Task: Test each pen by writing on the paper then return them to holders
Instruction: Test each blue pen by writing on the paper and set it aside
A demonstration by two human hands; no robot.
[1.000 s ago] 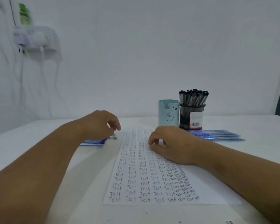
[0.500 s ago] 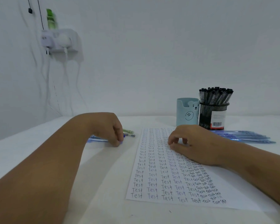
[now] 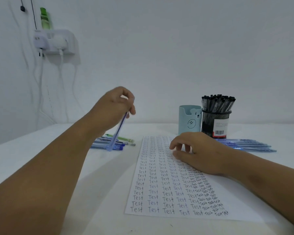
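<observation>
My left hand (image 3: 113, 107) is raised above the table and pinches a blue pen (image 3: 117, 131) that hangs down and to the left. Below it lies a small pile of blue pens (image 3: 107, 144) with a green one among them. My right hand (image 3: 199, 153) rests on the paper (image 3: 159, 192), fingers loosely curled, holding nothing. The sheet is covered with rows of the word "Test". Behind it stand a light blue bear holder (image 3: 189, 120) and a black mesh holder (image 3: 215, 122) full of black pens.
More blue pens (image 3: 246, 145) lie in a row on the white table (image 3: 32, 158) right of the holders. A wall socket shelf (image 3: 55, 41) with cables and a green bottle hangs at the upper left.
My left hand has lifted from the pile with a blue pen pinched in it. My right hand has stayed on the paper. The view has shifted leftward.
</observation>
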